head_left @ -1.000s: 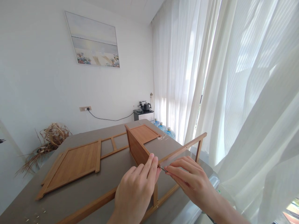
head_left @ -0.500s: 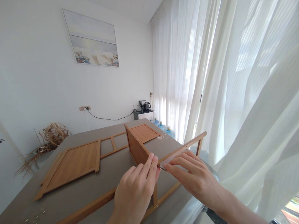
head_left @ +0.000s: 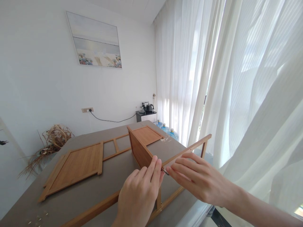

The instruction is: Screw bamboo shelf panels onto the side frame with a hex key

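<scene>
At the near corner of the upright panel (head_left: 139, 149), where a wooden rail (head_left: 200, 143) meets it, the right hand (head_left: 197, 176), its forearm swung further outward than a moment ago, pinches a slim metal piece (head_left: 166, 172), perhaps a hex key though mostly hidden, suggesting a turn at that joint; the left hand (head_left: 141, 190), fingers bunched, clasps the corner. The brown table (head_left: 113, 179) also bears a flat-lying panel (head_left: 77, 164); beyond are white curtains (head_left: 177, 69) and a kettle (head_left: 149, 107) on a small cabinet (head_left: 148, 118).
</scene>
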Demonstrator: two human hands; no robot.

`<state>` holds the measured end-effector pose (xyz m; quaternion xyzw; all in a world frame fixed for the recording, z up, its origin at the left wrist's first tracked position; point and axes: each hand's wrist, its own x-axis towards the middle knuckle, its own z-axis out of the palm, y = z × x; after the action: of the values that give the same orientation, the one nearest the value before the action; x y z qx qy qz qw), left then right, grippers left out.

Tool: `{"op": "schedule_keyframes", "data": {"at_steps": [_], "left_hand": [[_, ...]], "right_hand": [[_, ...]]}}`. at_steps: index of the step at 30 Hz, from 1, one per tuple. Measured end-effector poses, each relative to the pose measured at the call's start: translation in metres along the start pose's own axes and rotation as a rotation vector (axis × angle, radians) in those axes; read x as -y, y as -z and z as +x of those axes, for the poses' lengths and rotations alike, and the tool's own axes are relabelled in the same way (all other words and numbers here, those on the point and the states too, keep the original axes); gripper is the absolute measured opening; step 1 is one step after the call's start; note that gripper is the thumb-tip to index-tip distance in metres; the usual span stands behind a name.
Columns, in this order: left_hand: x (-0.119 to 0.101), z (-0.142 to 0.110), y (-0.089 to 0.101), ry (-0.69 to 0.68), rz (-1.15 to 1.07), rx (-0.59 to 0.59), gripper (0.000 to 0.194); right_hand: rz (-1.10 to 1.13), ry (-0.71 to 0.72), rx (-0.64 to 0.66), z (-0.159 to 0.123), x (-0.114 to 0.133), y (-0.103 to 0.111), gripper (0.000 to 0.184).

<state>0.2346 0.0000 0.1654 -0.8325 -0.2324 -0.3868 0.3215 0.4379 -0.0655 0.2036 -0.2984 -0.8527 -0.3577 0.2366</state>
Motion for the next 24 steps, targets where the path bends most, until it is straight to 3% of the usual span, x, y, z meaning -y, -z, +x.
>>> {"op": "schedule_keyframes", "data": {"at_steps": [7, 14, 16, 20, 24], "left_hand": [[0.0, -0.002, -0.002, -0.006, -0.008, -0.011, 0.027], [0.002, -0.002, -0.001, -0.028, -0.014, 0.019, 0.03], [0.003, -0.002, 0.0, -0.031, -0.017, 0.024, 0.03], [0.002, -0.002, -0.001, -0.026, -0.017, 0.013, 0.03], [0.001, -0.002, -0.002, -0.016, -0.013, 0.0, 0.028]], "right_hand": [[0.244, -0.227, 0.104, -0.011, 0.004, -0.011, 0.012], [0.73, -0.815, 0.103, -0.008, 0.032, -0.026, 0.016], [0.856, -0.919, 0.118, -0.005, 0.037, -0.025, 0.018], [0.853, -0.927, 0.065, -0.003, 0.043, -0.023, 0.019], [0.574, -0.689, -0.037, -0.01, 0.038, -0.023, 0.014]]}}
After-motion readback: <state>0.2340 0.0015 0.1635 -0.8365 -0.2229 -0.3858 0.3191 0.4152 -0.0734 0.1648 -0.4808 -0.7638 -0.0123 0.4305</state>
